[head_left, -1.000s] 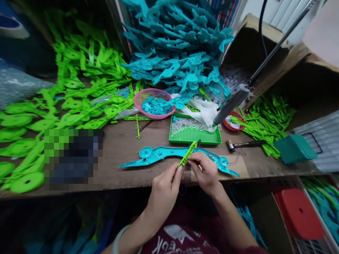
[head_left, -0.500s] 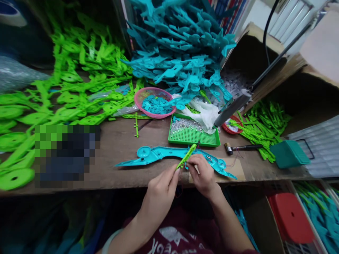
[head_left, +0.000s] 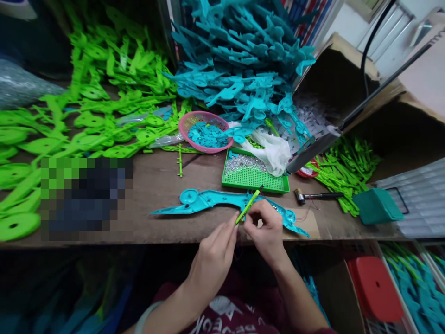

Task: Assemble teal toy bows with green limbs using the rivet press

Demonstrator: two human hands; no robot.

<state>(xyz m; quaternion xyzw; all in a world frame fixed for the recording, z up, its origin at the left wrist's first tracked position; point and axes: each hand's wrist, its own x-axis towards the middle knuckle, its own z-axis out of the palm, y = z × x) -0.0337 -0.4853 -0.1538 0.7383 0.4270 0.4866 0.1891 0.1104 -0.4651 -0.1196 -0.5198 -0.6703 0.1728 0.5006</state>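
Observation:
My left hand (head_left: 216,248) is closed on a slim green plastic strip (head_left: 249,206), which slants up and to the right. Beside it my right hand (head_left: 264,226) makes a pinch at the strip's right side; whatever lies between those fingertips is too small to make out. Just behind both hands a long blue curved plastic part (head_left: 205,200), shaped like a bow, lies on the bench, its middle partly covered by the strip and my right hand. Under its right end is a flat piece of cardboard (head_left: 308,222). Thin wires hang near my fingers.
Behind the blue part stands a green perforated tray (head_left: 255,178) of small metal pieces, with a pink basket (head_left: 181,127) to its left. A hammer (head_left: 321,196) lies at right, under a hanging grey tool (head_left: 314,147). Green parts (head_left: 90,120) and blue parts (head_left: 239,60) are heaped behind.
The green strip has turned slightly in my left hand, showing a narrower side. My right hand has shifted a little, its fingers curled more tightly. The camera view has moved slightly.

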